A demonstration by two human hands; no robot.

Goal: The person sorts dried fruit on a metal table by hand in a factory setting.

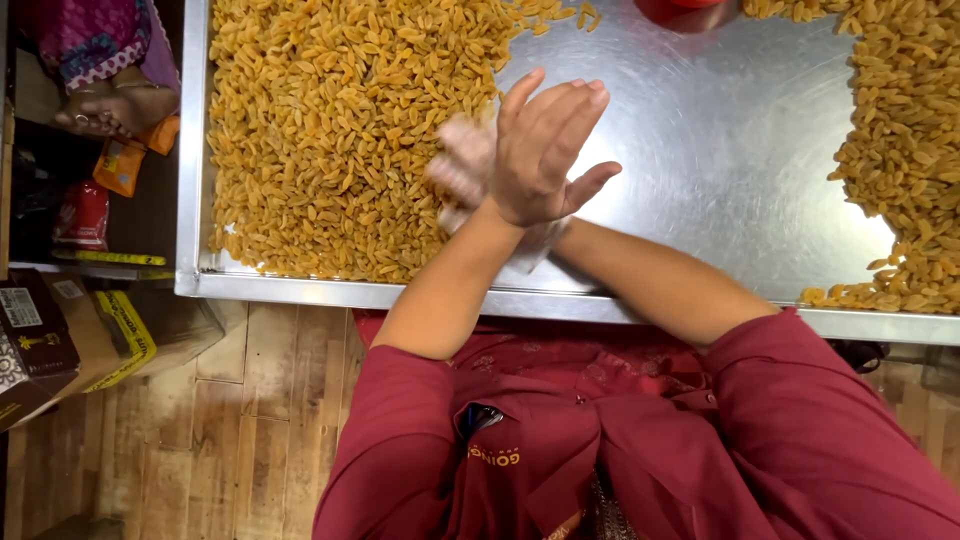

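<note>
Golden raisins (330,130) heaped on our steel tray (700,130), touching its near rim. Left hand (545,150) open, flat, crossed over blurred right hand (465,170), whose grip we can't tell. Risk: a wide sweep pushes raisins over that low rim.

crossed hands (520,165), raisins (330,130), steel table (700,130)
</note>
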